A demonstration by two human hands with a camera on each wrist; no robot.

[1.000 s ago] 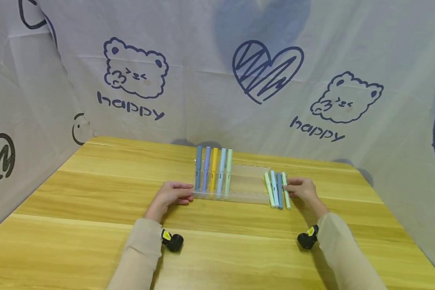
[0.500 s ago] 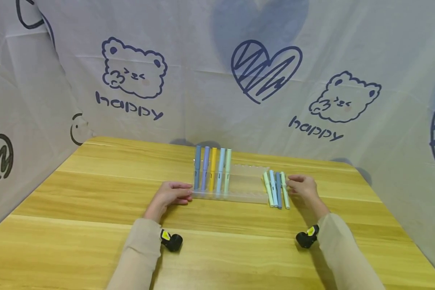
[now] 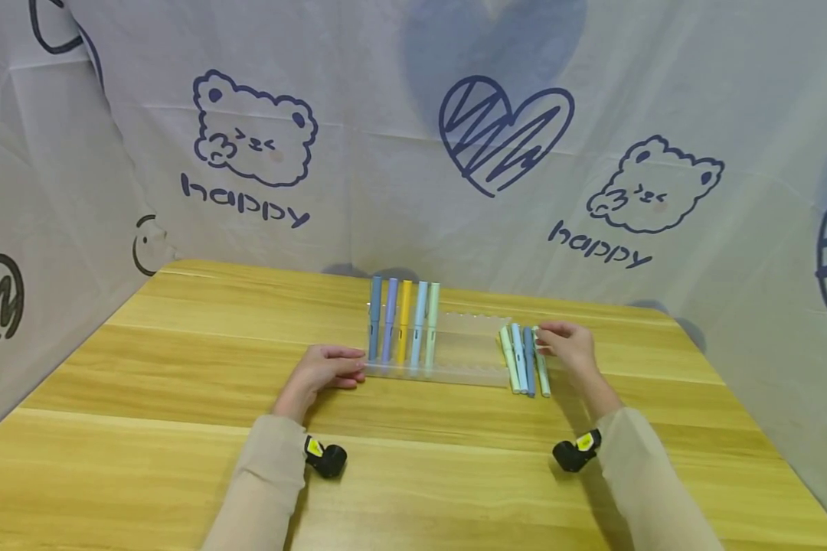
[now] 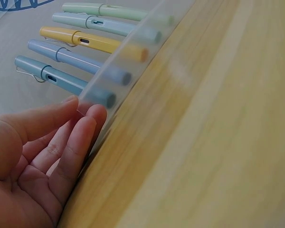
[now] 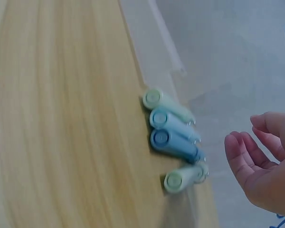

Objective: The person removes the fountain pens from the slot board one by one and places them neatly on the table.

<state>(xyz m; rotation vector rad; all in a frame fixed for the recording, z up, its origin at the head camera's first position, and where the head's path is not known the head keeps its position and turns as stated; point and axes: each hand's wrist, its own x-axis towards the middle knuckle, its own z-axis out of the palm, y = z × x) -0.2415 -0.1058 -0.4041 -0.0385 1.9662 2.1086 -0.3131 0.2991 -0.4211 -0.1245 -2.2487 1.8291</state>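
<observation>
A clear plastic pen rack lies on the wooden table. In its left part stand several capped pens: dark blue, purple, yellow, light blue and pale green. My left hand pinches the rack's front left corner between thumb and fingers, plain in the left wrist view. Right of the rack lie more pens: a green pen, a light blue pen, a blue pen and another green pen. Above their capped ends, my right hand hovers, fingers loosely bent, holding nothing.
A pale cloth curtain with bear and heart drawings hangs behind the table and along its left side. Small black wrist cameras sit at both sleeves, such as the right camera.
My right hand drew slightly away from the rightmost green pen, then moved up and left over the loose pens' far ends. The left hand stays at the rack's corner.
</observation>
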